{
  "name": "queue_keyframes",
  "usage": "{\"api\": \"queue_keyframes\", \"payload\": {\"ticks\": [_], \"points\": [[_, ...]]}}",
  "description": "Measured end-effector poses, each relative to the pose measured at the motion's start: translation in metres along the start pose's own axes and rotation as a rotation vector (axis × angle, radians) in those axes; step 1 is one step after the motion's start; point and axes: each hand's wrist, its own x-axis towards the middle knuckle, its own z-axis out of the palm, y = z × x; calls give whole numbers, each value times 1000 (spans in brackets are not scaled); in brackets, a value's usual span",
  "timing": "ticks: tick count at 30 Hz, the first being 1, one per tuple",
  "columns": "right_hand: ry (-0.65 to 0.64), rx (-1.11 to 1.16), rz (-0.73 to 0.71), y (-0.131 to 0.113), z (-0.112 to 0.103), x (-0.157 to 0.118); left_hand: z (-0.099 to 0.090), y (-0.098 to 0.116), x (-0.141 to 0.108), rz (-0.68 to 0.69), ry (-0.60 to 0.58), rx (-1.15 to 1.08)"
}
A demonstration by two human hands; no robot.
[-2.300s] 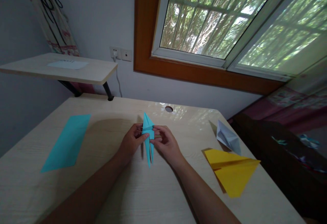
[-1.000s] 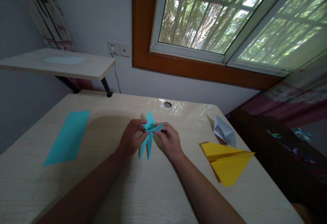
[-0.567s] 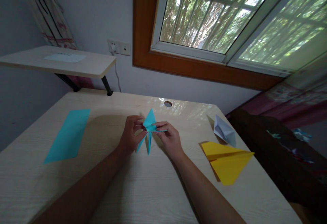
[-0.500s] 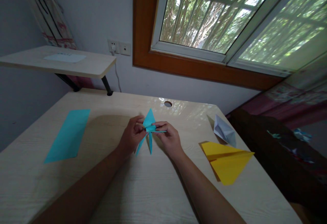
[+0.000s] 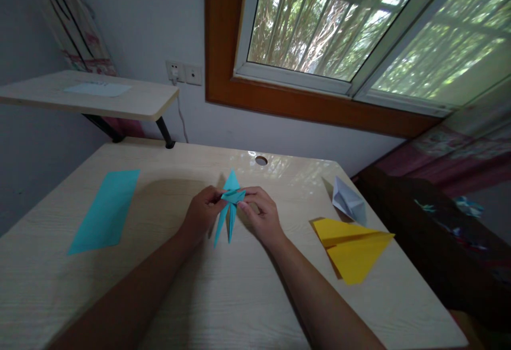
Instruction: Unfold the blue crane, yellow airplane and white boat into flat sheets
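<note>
Between my two hands is a folded piece of turquoise paper, held up over the table. One pointed end of it aims at the wall, and two narrow legs hang toward me. My left hand pinches its left side between thumb and fingers. On the right side my right hand grips it near the middle fold, fingers behind and thumb in front. The fingertips hide part of the folds.
A flat turquoise sheet lies left on the table. To the right are a yellow paper plane and a white folded paper. A raised shelf stands at the back left; a cable hole sits near the back edge.
The middle flaps of the folded turquoise paper now lie across its centre, where a flap stuck out to the right before. The two legs have swung slightly left. Both hands still hold it.
</note>
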Motion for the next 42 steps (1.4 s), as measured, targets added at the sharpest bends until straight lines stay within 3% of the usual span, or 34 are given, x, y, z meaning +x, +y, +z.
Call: {"api": "queue_keyframes", "payload": {"ticks": [5,8,12,20,26,38,42], "points": [[69,-29,37,5,0,-3,2,8,2,119,56,54],[94,46,129,10,1,-7,2,10,-1,117,-63,-10],[130,92,215,13,3,-9,1,12,-6,-37,-213,-70],[190,122,317,21,5,-8,1,16,-8,14,-257,-119],[222,141,370,22,7,-7,6,8,-12,44,-329,-417],[151,334,447,21,8,-5,13,-11,-8,93,-267,-333],[151,378,462,21,8,-5,9,-10,-6,163,-206,-110]]}}
